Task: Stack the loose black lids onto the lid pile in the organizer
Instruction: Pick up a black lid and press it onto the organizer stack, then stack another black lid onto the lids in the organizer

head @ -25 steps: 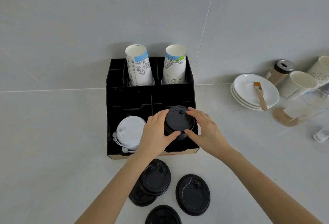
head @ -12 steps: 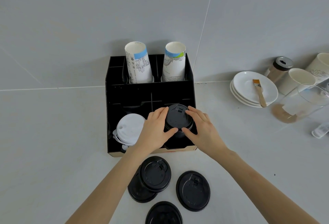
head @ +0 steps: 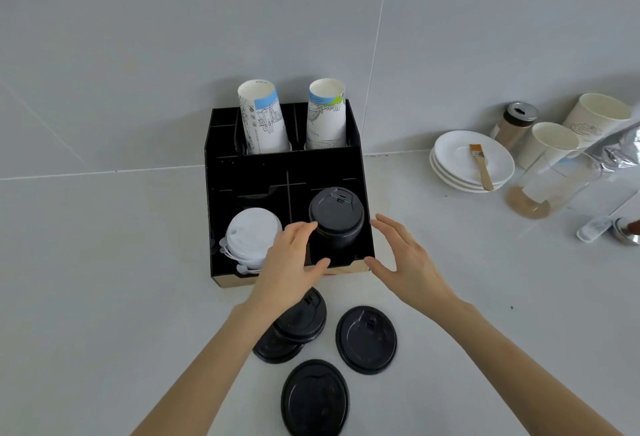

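Hands just came off the lid pile; one lid seated, more still loose.

Your left hand and right hand were both pressing the black lid pile half a second ago; now both are released, fingers spread, left index tip maybe grazing the pile's side, right well clear. Pile sits upright in the organizer front-right bay, white lids beside it at 9 o'clock. Four loose lids left on the tabletop at 6 o'clock: an overlapping pair, one, one. Next grab likely one of those.
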